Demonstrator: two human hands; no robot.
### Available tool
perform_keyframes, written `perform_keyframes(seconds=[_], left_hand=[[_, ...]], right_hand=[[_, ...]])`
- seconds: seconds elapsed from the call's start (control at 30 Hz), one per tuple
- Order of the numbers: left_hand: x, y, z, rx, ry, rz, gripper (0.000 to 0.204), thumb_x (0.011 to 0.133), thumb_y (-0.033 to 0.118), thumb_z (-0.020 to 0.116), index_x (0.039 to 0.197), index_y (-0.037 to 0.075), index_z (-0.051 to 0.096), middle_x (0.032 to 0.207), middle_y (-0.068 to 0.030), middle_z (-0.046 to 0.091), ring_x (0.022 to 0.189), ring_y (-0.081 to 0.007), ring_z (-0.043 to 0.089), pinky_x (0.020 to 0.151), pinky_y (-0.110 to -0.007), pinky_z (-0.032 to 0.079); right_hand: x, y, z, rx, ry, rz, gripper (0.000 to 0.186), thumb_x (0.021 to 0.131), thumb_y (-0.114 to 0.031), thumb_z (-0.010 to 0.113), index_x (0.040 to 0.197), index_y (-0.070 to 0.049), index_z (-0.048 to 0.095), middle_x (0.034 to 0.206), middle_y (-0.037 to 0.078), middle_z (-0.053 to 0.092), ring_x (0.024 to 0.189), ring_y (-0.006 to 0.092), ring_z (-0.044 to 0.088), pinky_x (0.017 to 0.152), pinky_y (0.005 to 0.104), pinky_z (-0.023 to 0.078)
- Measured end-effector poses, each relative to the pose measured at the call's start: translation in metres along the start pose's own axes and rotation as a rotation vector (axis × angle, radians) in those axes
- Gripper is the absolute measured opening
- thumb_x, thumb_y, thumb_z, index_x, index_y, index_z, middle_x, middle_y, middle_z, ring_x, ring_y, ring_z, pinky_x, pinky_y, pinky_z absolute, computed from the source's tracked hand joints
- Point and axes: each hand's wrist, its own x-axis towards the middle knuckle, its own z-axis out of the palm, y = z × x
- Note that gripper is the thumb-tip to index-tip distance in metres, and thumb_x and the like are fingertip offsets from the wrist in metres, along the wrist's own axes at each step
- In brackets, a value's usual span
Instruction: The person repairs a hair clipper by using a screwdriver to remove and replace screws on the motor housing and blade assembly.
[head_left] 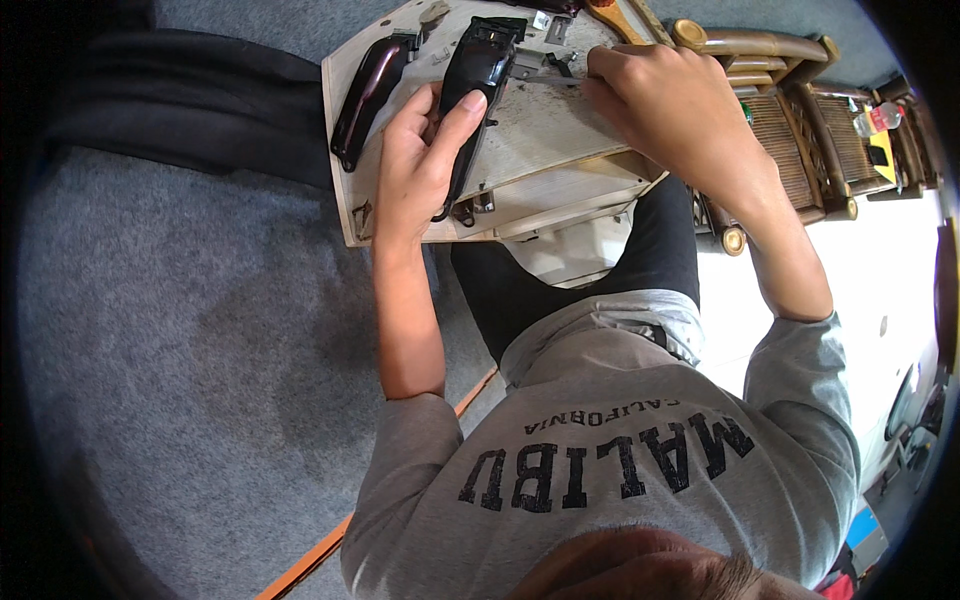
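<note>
On worn white board (560,130) over grey carpet (200,330) | left hand (415,170) grips black clipper (475,80) | right hand (650,95) pinches metal part (545,68)

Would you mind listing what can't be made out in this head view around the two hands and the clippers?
- What the right hand pinches: its curled fingers cover it.
- The middle of the black clipper: wrapped by the left hand.
- Small metal parts at the clipper's blade end: too small to identify.
- Far end of the worn board: cut off by the top edge.
- The dark red clipper: details lost to fisheye bending.
</note>
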Motion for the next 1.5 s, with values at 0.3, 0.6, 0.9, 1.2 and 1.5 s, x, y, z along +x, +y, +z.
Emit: perform_keyframes(seconds=[0.3, 0.6, 0.9, 1.2, 1.5], left_hand=[[0.0056, 0.0014, 0.0059, 0.027, -0.057, -0.012, 0.028, 0.104, 0.027, 0.074, 0.109, 0.0, 0.07, 0.09, 0.005, 0.064, 0.081, -0.002, 0.052, 0.071, -0.021, 0.04], [0.0072, -0.0018, 0.0011, 0.06, -0.098, -0.023, 0.027, 0.105, 0.027, 0.073, 0.108, 0.0, 0.069, 0.091, 0.0042, 0.065, 0.084, -0.0023, 0.053, 0.074, -0.021, 0.041], [0.0066, 0.0036, 0.0057, 0.068, -0.091, -0.004, 0.026, 0.105, 0.026, 0.073, 0.108, 0.0, 0.069, 0.092, 0.0038, 0.065, 0.084, -0.0025, 0.053, 0.074, -0.022, 0.042], [0.0062, 0.0025, 0.0052, 0.082, -0.096, -0.011, 0.027, 0.104, 0.026, 0.073, 0.108, 0.0, 0.069, 0.092, 0.0038, 0.065, 0.084, -0.003, 0.053, 0.075, -0.022, 0.043], [0.0072, 0.0037, 0.0054, 0.103, -0.105, -0.006, 0.028, 0.104, 0.028, 0.073, 0.109, 0.0, 0.069, 0.092, 0.0029, 0.065, 0.085, -0.0035, 0.054, 0.076, -0.022, 0.043]], right_hand=[[-0.0018, -0.0039, 0.005, 0.051, 0.002, -0.028, 0.02, 0.096, -0.022, 0.068, 0.095, -0.003, 0.074, 0.076, 0.019, 0.074, 0.075, 0.0371, 0.077, 0.063, 0.0467, 0.061], [-0.0032, -0.0042, 0.0058, 0.038, 0.005, -0.015, 0.02, 0.096, -0.021, 0.068, 0.095, -0.002, 0.074, 0.078, 0.019, 0.075, 0.076, 0.0368, 0.077, 0.064, 0.0456, 0.061], [-0.0055, -0.001, 0.005, 0.03, -0.013, 0.003, 0.019, 0.096, -0.019, 0.068, 0.093, -0.002, 0.075, 0.079, 0.019, 0.075, 0.075, 0.0372, 0.077, 0.064, 0.0459, 0.061], [-0.0041, -0.0035, 0.0037, 0.037, -0.004, 0.003, 0.02, 0.096, -0.019, 0.069, 0.089, -0.002, 0.075, 0.078, 0.019, 0.075, 0.076, 0.0371, 0.078, 0.064, 0.0453, 0.061], [-0.0029, -0.0035, 0.0025, 0.008, -0.01, -0.005, 0.017, 0.094, -0.018, 0.07, 0.089, -0.002, 0.076, 0.078, 0.019, 0.076, 0.077, 0.0355, 0.078, 0.064, 0.0437, 0.062]])
